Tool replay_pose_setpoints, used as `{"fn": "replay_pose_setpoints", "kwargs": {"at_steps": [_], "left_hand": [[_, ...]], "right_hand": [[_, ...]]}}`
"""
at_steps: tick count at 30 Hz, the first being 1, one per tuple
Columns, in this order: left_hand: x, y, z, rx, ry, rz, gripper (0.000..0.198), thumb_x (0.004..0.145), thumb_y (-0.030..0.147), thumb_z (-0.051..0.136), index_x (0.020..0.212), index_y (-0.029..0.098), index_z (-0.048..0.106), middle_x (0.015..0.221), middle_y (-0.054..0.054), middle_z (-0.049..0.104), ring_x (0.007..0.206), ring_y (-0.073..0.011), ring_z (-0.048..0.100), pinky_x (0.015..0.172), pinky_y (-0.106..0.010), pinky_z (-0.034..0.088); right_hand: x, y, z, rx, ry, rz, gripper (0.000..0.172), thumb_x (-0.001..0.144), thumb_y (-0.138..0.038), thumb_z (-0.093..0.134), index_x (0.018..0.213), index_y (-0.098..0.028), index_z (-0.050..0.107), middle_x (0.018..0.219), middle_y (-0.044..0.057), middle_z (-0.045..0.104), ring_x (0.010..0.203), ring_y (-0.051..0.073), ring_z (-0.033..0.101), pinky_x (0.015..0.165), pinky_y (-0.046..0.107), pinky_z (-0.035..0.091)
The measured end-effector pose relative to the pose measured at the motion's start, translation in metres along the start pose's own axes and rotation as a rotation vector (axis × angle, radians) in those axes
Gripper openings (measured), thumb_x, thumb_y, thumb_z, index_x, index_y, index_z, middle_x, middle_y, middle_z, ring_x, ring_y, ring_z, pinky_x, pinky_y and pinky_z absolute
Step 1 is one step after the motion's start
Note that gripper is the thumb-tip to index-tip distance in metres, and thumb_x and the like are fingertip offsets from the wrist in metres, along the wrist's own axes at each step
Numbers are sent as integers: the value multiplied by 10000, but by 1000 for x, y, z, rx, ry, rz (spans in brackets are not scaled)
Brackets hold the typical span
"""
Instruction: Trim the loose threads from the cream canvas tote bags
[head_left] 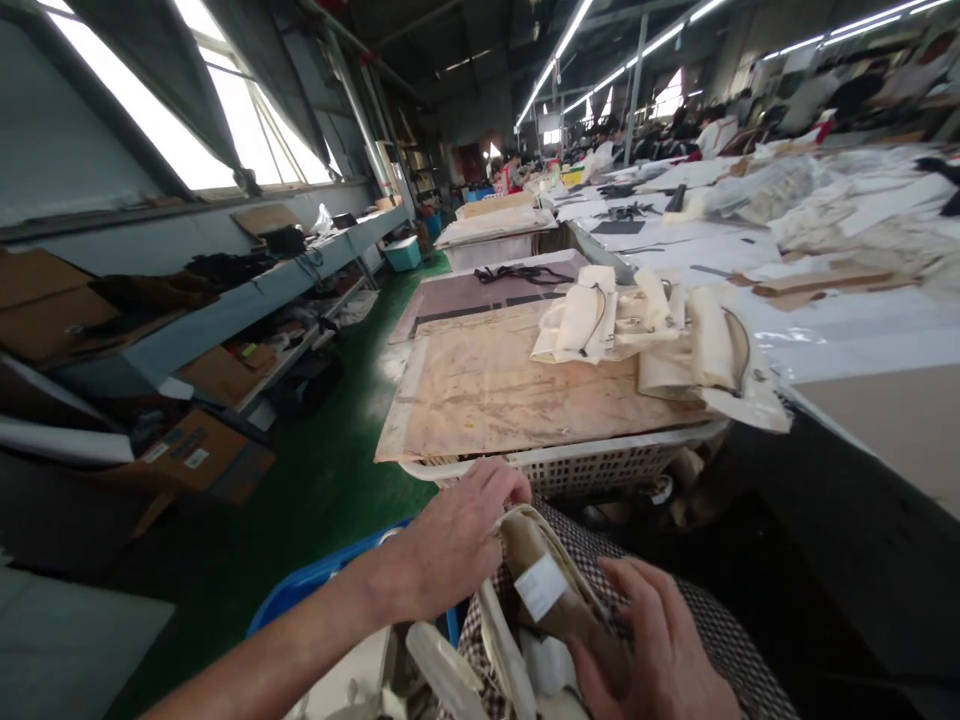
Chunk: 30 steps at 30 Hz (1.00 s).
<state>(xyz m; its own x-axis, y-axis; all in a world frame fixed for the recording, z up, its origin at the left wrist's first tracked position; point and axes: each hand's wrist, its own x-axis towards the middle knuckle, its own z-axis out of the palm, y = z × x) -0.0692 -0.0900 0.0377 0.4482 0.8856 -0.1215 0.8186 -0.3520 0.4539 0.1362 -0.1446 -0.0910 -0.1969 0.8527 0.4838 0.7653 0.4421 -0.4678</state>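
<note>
On my lap, over houndstooth-patterned cloth (720,620), lies a cream bag (517,522) with a tan lining and a white label (541,587) inside. My left hand (469,535) is closed on the bag's far left corner, fingers curled over its edge. At the near right side, my right hand (652,640) has its thumb against the lining and its fingers bent on the outer side, pinching the bag's wall. More cream pieces (442,665) sit below my left forearm. The lower part of the bag is out of frame.
Ahead, a board (480,390) rests on a white plastic basket (600,470) and carries several cream bag pieces (592,315). A blue bin (300,590) stands at my left. The long white worktable (847,340) runs along the right, and a shelf with cardboard boxes (195,455) lines the left.
</note>
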Motion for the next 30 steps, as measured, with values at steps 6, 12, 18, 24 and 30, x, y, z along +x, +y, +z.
{"fn": "replay_pose_setpoints", "kwargs": {"at_steps": [6, 12, 18, 24, 30], "left_hand": [[15, -10, -11, -100, -152, 212, 446, 706, -50, 377, 1042, 227, 476, 1064, -22, 559, 1006, -169, 535, 914, -304, 450], [31, -10, -18, 49, -201, 306, 159, 853, 72, 530, 923, 206, 577, 1053, -22, 590, 971, -175, 557, 853, -277, 457], [46, -6, -18, 84, -204, 300, 125, 862, 298, 676, 870, 183, 626, 994, -22, 606, 914, -174, 572, 828, -283, 456], [55, -2, -28, 13, -285, 335, 321, 1007, 339, 427, 840, 182, 652, 969, -22, 635, 916, -166, 574, 859, -290, 438], [55, -12, -26, -82, -287, 305, 315, 1013, 325, 424, 890, 177, 674, 1049, -22, 646, 951, -157, 600, 895, -273, 448]], "right_hand": [[-3, 2, 18, 246, -104, 157, 382, 850, -339, 458, 1229, -304, 490, 876, -19, 771, 601, 179, 743, 436, 224, 571], [4, 0, 22, 265, 3, 93, 275, 871, -275, 422, 1107, -285, 562, 802, -12, 764, 623, 166, 744, 509, 204, 577], [14, 10, 15, 257, -124, -13, 302, 897, -185, 464, 1186, -234, 537, 857, 27, 763, 693, 149, 749, 601, 183, 585], [23, 6, 9, 287, -123, 13, 297, 896, -168, 465, 1172, -196, 571, 878, 44, 762, 750, 158, 747, 685, 208, 599], [22, 6, 11, 261, -143, -13, 323, 899, -159, 479, 1217, -194, 524, 959, 51, 761, 801, 153, 747, 708, 211, 599]]}}
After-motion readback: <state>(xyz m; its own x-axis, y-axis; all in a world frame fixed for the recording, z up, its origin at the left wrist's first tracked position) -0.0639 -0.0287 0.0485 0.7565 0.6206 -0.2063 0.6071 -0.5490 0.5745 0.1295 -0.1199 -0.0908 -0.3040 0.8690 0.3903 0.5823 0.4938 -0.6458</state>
